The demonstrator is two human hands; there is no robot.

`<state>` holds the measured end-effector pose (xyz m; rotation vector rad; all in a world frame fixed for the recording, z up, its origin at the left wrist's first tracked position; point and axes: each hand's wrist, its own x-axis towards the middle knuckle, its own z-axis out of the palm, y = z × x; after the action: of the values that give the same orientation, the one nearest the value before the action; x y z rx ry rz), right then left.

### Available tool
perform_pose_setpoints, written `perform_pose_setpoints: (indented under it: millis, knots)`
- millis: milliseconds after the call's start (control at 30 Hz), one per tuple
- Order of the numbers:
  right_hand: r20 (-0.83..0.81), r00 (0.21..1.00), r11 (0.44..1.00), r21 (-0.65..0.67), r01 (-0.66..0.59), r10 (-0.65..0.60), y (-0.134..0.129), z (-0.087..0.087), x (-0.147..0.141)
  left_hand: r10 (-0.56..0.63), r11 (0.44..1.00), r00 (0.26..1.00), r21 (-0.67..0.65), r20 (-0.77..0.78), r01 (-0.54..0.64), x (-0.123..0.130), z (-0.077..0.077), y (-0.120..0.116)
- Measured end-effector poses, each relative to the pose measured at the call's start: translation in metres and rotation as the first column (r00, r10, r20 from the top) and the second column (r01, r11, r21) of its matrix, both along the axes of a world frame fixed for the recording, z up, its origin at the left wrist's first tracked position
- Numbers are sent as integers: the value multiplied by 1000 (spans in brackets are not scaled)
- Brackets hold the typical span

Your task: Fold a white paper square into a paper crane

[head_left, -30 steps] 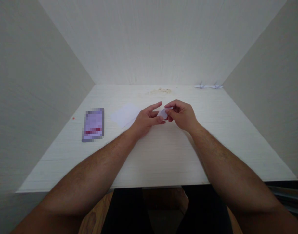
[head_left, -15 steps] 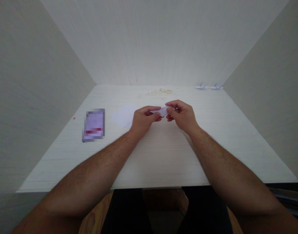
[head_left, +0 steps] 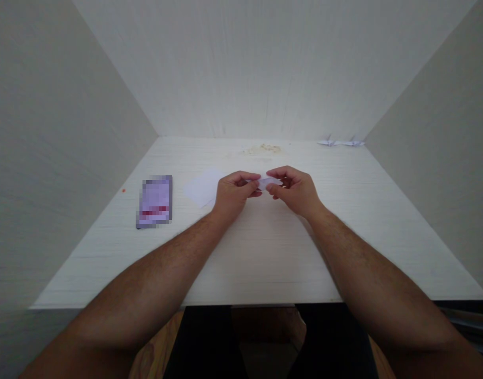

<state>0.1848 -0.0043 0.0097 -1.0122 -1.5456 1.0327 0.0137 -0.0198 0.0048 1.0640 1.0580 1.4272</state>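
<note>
Between my two hands is a small folded piece of white paper (head_left: 267,182), held just above the table. My left hand (head_left: 235,192) pinches its left end between thumb and fingers. At the other end, the thumb and fingers of my right hand (head_left: 294,188) are closed around the paper. Part of the paper is hidden by the fingers, so its full folded shape does not show. Flat sheets of white paper (head_left: 201,187) lie on the table just left of my left hand, partly behind it.
A pixelated, phone-like flat object (head_left: 155,202) lies at the left. Folded white paper pieces with pointed tips (head_left: 339,142) stand along the back wall at the right. A pale brownish patch (head_left: 265,149) marks the white table (head_left: 265,263). Walls enclose the back and both sides.
My right thumb has shifted lower and a little left along the folded paper, and the right fingers have reshaped around it. The whole view has moved slightly.
</note>
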Motion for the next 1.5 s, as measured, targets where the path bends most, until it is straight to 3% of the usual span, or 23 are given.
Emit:
perform_pose_setpoints:
  millis: [333, 567, 933, 1100, 1333, 1500]
  knots:
    - [85, 996, 996, 73, -43, 37, 0, -1, 3, -72, 997, 995, -29, 66, 74, -1, -2, 3]
    - [-32, 999, 999, -25, -23, 23, -5, -1, -5, -60, 994, 989, -83, 136, 71, 0, -1, 2]
    - [-69, 995, 996, -52, 74, -77, -8, -2, -12, -67, 998, 997, -1, 48, 67, -2, -1, 1]
    - [7, 995, 995, -10, 100, -100, -9, -2, -14, -91, 996, 996, -1, 12, 91, -2, -1, -1]
    - [65, 989, 989, 65, 131, -135, -11, -1, -13, -88, 995, 985, -40, 150, 95, 1, -3, 0]
    - [-9, 993, 992, 43, 122, -122, -10, -1, -13, -48, 996, 978, -62, 203, 62, 1, 4, -2]
